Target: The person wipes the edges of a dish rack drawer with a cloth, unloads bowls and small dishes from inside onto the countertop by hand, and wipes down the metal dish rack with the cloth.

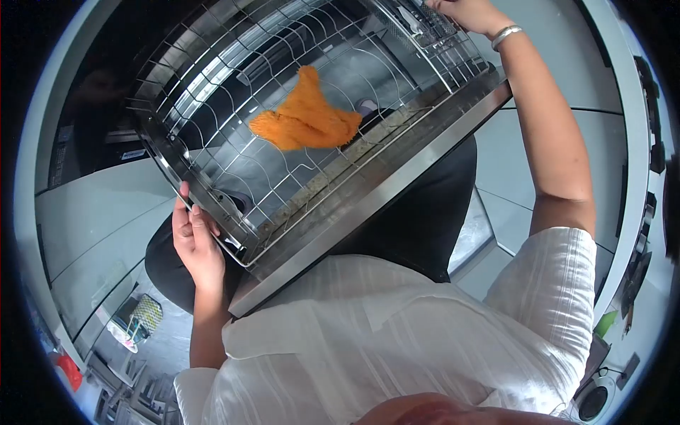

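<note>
A pull-out wire basket (263,185) with a metal front panel (397,180) sits tilted across my lap. An orange cloth (308,117) lies crumpled on its wires, touched by neither hand. My left hand (198,241) is closed around the near left corner of the basket's side frame, fingers outside it. At the top right, my right hand (473,13) has its fingers curled at the basket's far right side; the fingertips are partly cut off by the picture's edge. A narrow side rack (443,46) of mesh and wire runs along that side.
White cabinet fronts (106,219) stand on the left, with more cabinet doors (545,42) on the right. My dark-trousered knees (418,227) are beneath the basket. A patterned bag (145,315) is at the lower left, near a red item (69,372).
</note>
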`<state>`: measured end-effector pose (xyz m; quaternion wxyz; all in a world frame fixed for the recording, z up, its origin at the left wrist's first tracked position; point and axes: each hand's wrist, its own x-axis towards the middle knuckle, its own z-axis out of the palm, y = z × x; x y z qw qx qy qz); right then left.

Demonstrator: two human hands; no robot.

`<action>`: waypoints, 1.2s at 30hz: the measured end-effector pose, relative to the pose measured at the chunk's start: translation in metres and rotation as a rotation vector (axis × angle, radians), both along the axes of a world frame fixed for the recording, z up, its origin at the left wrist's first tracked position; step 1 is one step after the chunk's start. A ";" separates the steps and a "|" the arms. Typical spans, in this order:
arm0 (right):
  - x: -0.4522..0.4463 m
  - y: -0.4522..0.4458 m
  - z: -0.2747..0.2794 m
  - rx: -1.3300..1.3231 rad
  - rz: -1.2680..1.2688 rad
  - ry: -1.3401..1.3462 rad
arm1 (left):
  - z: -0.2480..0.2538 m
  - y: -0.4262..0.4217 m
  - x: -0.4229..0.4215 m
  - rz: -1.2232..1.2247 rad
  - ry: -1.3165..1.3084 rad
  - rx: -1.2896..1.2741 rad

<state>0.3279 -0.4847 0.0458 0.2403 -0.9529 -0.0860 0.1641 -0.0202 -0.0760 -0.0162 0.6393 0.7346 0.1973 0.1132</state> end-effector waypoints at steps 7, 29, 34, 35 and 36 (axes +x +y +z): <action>0.011 -0.010 -0.013 -0.001 -0.016 -0.025 | 0.003 -0.002 -0.002 -0.015 0.042 0.018; 0.015 -0.008 -0.026 -0.005 -0.035 -0.069 | 0.001 -0.004 0.000 0.025 0.025 -0.020; 0.015 -0.006 -0.019 -0.028 -0.021 -0.012 | 0.002 -0.007 0.002 0.053 0.051 -0.045; 0.011 -0.004 -0.016 -0.040 -0.016 -0.011 | 0.003 -0.007 0.001 0.053 0.059 -0.030; 0.009 -0.002 -0.013 -0.051 -0.011 -0.009 | 0.005 -0.007 0.000 0.049 0.069 -0.017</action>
